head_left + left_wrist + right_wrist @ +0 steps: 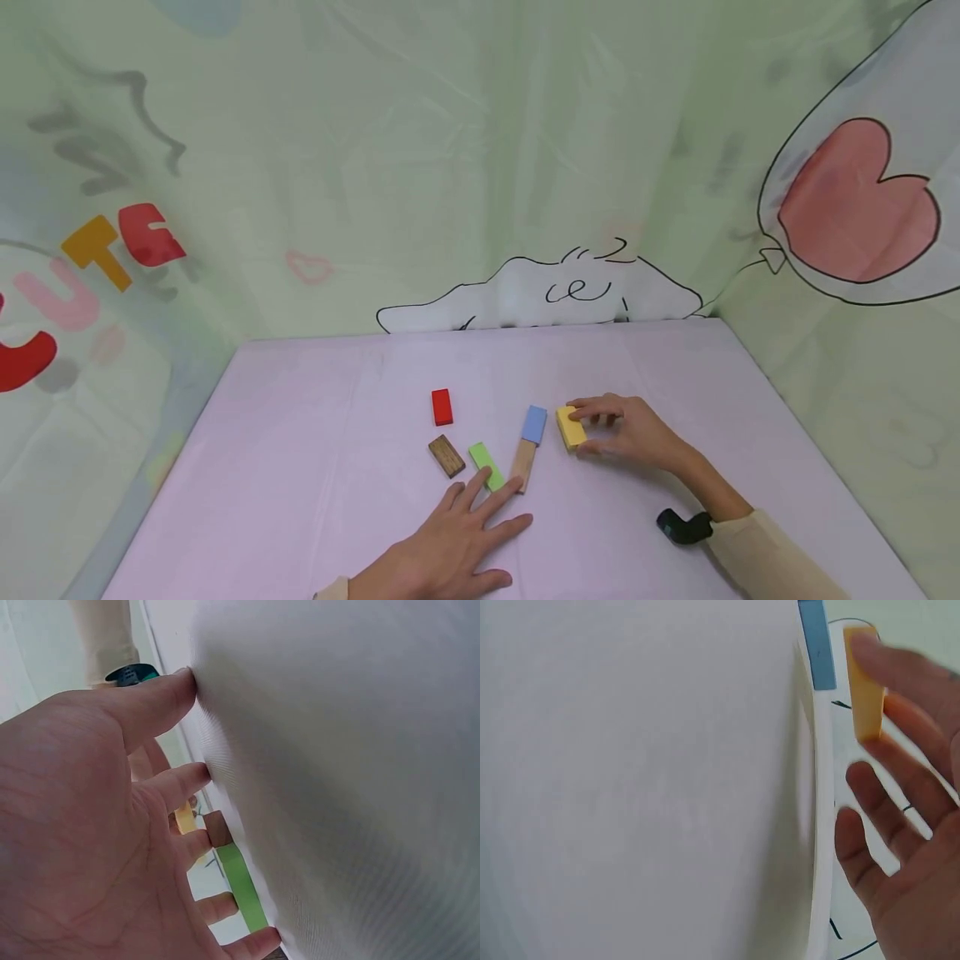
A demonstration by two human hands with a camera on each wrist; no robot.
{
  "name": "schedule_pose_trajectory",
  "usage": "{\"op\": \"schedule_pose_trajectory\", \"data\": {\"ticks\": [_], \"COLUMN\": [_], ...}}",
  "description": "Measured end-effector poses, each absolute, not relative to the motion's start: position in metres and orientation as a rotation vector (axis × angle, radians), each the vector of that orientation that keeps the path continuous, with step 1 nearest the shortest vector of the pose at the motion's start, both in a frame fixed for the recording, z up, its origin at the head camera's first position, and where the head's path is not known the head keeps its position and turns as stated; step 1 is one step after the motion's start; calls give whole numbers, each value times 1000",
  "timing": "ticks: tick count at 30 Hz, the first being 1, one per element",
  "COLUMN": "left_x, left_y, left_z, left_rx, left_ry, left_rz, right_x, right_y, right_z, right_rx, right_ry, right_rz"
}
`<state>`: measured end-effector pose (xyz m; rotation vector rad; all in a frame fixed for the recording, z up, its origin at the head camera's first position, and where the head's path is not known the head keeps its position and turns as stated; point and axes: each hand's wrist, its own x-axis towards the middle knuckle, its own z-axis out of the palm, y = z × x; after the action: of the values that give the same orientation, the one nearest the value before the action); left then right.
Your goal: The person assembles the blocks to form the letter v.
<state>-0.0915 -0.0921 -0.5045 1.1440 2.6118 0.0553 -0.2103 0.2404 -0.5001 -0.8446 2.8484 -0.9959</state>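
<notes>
My right hand [633, 429] pinches a yellow block [572, 428] between thumb and fingers, just right of the blue block. In the right wrist view the yellow block [866, 694] stands apart from the table surface. The left hand [457, 533] lies spread with straight fingers, its fingertips at the near ends of a green block [480, 455] and a light wooden block [525, 460]. A blue block [535, 423] meets the far end of the light wooden block, in line with it. Fingers partly cover the green block [241, 889] in the left wrist view.
A red block [442, 407] lies farther back on the left, with a dark brown wooden block [447, 456] nearer, beside the green one. The pale table [300, 467] backs onto a printed cloth [420, 208]. A black wrist device [684, 527] sits by the right sleeve.
</notes>
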Motion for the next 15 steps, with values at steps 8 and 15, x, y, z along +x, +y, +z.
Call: {"op": "schedule_pose_trajectory", "data": {"ticks": [8, 15], "left_x": [-92, -93], "left_y": [-91, -93], "left_z": [-505, -507], "left_rx": [1168, 1185], "left_ry": [2608, 2626], "left_rz": [77, 68], "right_x": [-208, -210], "right_y": [227, 215], "right_z": [-500, -500], "right_rx": [-648, -540], "right_ry": [3073, 3114], "right_rz": [-1011, -1040]}}
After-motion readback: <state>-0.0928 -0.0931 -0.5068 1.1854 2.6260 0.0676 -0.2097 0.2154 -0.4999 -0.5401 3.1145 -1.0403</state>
